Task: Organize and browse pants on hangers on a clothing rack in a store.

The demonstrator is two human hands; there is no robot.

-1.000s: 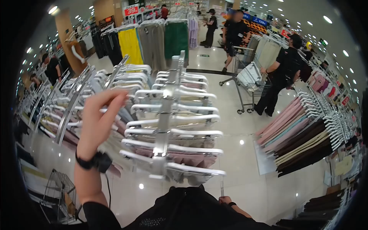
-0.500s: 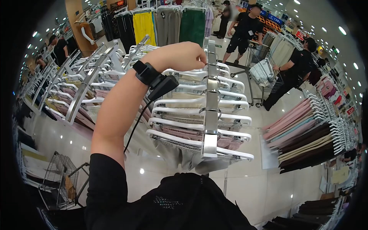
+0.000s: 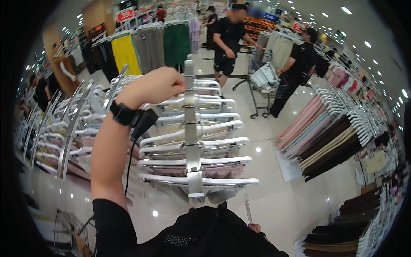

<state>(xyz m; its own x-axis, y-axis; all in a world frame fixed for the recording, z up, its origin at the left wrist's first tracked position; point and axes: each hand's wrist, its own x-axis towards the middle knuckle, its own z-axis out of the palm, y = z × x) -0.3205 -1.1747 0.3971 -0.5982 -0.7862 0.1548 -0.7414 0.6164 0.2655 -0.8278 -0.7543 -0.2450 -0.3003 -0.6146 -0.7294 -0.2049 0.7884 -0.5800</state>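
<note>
The fingers [image 3: 178, 89] of the left hand [image 3: 156, 85] curl in at the left side of a metal rail [image 3: 191, 141], toward its far end; whether they grasp a hanger there cannot be told. White hangers [image 3: 227, 181] run along this rail, bearing pale and pink garments [image 3: 220, 172]. A black wristband [image 3: 121, 114] with a black device [image 3: 145, 124] and a cable [image 3: 129, 167] circles the left wrist. The right hand [image 3: 254, 228] is low, partly hidden, beside a thin strip [image 3: 248, 213]; its grip cannot be made out. To the left stand more rails of hangers; to the right, a rack of pink and brown garments [image 3: 327, 147]. Farther out, two people in black flank a shopping cart [image 3: 253, 100].
</note>
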